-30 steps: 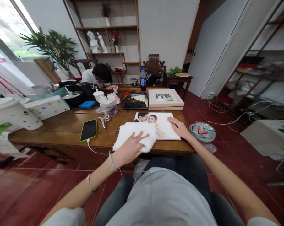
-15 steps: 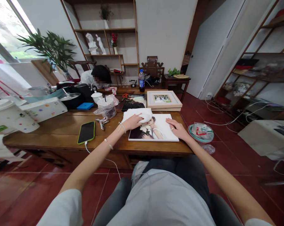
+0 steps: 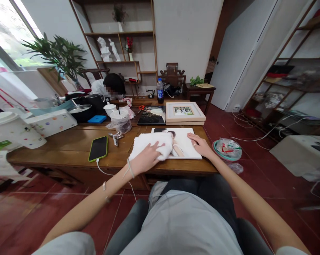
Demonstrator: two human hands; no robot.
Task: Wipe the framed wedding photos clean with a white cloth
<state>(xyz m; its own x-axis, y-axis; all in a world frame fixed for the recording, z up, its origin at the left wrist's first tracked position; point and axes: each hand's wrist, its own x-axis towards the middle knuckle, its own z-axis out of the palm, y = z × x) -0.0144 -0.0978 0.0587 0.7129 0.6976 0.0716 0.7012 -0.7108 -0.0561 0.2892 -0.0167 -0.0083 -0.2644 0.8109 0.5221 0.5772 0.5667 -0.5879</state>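
Note:
A photo panel (image 3: 188, 147) with a picture of people lies flat on the wooden table in front of me. My left hand (image 3: 146, 158) presses a fluffy white cloth (image 3: 144, 141) onto the panel's left half, holding it under the fingers; the cloth covers that part of the picture and hangs past the left edge. At the panel's right side, my right hand (image 3: 199, 144) rests with fingers stretched out over the edge and holds nothing else.
Behind the panel lie a dark picture (image 3: 152, 115) and light wooden frames (image 3: 186, 112). A charging phone (image 3: 98, 148), a lidded plastic cup (image 3: 120, 120) and a leaning paper cup (image 3: 16, 131) stand to the left. Across the table a person (image 3: 98, 86) bends down.
My left hand has drawn the cloth down toward me across the panel, uncovering its upper part and covering more of the lower left. My right hand stays in place.

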